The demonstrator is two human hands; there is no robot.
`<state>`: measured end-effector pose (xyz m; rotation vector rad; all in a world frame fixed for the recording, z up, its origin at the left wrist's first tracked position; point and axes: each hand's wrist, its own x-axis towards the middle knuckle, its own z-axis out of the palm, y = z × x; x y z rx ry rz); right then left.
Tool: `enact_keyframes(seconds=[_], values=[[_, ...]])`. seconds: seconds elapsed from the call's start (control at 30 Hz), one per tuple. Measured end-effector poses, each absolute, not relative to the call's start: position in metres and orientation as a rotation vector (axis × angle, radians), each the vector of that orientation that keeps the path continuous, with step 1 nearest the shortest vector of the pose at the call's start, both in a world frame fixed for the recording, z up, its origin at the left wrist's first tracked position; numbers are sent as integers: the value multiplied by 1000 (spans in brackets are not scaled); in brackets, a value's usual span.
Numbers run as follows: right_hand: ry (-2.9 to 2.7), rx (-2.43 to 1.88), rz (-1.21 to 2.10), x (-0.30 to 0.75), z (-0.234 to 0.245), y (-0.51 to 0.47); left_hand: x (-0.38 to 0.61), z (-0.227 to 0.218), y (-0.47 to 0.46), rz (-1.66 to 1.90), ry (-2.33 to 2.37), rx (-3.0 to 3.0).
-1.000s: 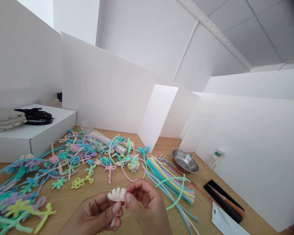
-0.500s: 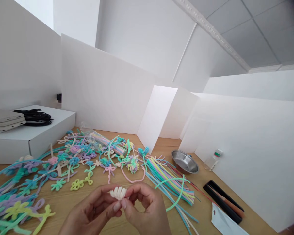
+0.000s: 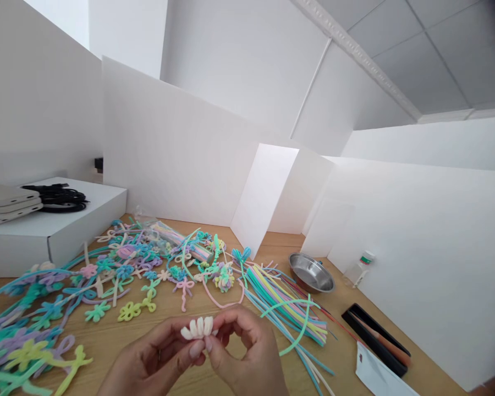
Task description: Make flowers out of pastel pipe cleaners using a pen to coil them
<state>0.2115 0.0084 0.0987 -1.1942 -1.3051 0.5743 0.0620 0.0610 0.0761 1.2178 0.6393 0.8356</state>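
Note:
Between my hands is a small piece of cream pipe cleaner (image 3: pixel 198 328), bent into several tight loops that fan upward. My left hand (image 3: pixel 159 355) pinches its base from the left with thumb and forefinger. From the other side, my right hand (image 3: pixel 244 352) grips the same base, its thumb tip touching the left thumb. The lower end of the piece is hidden by my fingertips. Just beyond my hands lies a pink pipe-cleaner flower (image 3: pixel 184 287) on the wooden table (image 3: pixel 157 330).
Many pastel pipe-cleaner flowers (image 3: pixel 97 312) spread over the left. A bundle of straight pipe cleaners (image 3: pixel 286 302) lies to the right, near a metal bowl (image 3: pixel 311 272), a clear bottle (image 3: pixel 358 270), a black tray (image 3: pixel 375 338) and a white packet (image 3: pixel 381 374). A white box (image 3: pixel 86 220) stands at left.
The loops of the cream pipe cleaner have tilted and spread apart slightly between my fingers. Both hands stay in nearly the same place.

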Motion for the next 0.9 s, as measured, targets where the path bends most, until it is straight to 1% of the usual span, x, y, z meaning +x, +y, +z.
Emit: enact_keyframes(seconds=[0.23,0.5,0.67,0.73,0.83,0.9], values=[[-1289,-1237,590,212,99,10,56,76,64,823,723,1355],[-1261,-1216,642,213,95,11,60,86,61,764,713,1183],[-1307,-1254,688,213,93,8,59,96,60,880,850,1197],[-1337,-1257,726,213,92,6,58,97,59,849,825,1216],[-1348,-1150,848,217,95,5,57,94,60,784,764,1129],[-1365,-1074,829,220,100,4,56,90,62,777,772,949]])
